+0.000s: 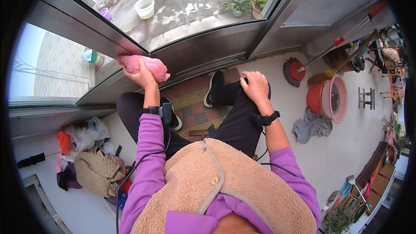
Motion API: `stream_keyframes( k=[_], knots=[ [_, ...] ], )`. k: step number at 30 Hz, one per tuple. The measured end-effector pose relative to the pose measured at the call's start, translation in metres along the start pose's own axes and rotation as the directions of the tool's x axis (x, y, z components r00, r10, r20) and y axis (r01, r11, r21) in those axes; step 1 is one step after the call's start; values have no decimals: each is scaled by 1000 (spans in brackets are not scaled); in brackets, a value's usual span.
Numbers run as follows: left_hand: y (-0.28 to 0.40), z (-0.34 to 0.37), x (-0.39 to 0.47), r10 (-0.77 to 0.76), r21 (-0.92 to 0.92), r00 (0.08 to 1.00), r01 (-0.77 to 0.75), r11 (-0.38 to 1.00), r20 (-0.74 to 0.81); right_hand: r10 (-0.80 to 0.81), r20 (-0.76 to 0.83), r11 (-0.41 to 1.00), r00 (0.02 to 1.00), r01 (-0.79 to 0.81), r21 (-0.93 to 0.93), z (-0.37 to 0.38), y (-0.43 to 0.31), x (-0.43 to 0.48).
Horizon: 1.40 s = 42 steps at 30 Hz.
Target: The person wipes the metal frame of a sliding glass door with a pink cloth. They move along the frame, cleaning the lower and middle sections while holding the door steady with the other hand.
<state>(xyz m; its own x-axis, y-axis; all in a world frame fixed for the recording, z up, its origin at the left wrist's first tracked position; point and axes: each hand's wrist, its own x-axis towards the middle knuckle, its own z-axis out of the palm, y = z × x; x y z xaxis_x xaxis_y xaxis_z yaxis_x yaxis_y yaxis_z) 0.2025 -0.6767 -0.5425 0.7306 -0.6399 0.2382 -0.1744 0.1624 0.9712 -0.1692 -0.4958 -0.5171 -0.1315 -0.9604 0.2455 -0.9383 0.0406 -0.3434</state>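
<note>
My left hand (pixel 142 75) grips a folded pink cloth (pixel 146 66) and holds it against the metal frame (pixel 113 44) of a glazed door, close to the lower corner of the glass pane (pixel 201 29). The palm side of the cloth is hidden. Resting on my bent right knee, my right hand (pixel 256 86) holds nothing, its thumb apart from the fingers. Between my shoes lies a woven multicoloured mat (pixel 195 113) along the door's bottom sill.
Right of me stand a round-headed brush (pixel 294 71) with a long handle, stacked red and pink basins (pixel 338 99) and a grey cloth (pixel 312 126). On the left are plastic bags (pixel 87 131) and a quilted garment (pixel 96 172). Cables (pixel 143 162) run from both wrists.
</note>
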Motion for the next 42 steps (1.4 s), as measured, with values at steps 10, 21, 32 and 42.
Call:
stream_keyframes(
  k=[10,21,32,42],
  knots=[
    [-48,103,-89,-212,230,963,172,958,165,57,56,998,997,-55,-34,6,0,8],
    [23,143,-172,-144,405,748,-177,897,647,52,49,997,997,-49,-57,7,-6,11],
    [-18,129,-145,3,252,791,-198,947,611,92,47,996,995,-91,-15,5,4,6],
    [-33,47,-75,-104,196,926,33,980,363,26,22,998,999,-27,52,3,-6,15]
  ],
)
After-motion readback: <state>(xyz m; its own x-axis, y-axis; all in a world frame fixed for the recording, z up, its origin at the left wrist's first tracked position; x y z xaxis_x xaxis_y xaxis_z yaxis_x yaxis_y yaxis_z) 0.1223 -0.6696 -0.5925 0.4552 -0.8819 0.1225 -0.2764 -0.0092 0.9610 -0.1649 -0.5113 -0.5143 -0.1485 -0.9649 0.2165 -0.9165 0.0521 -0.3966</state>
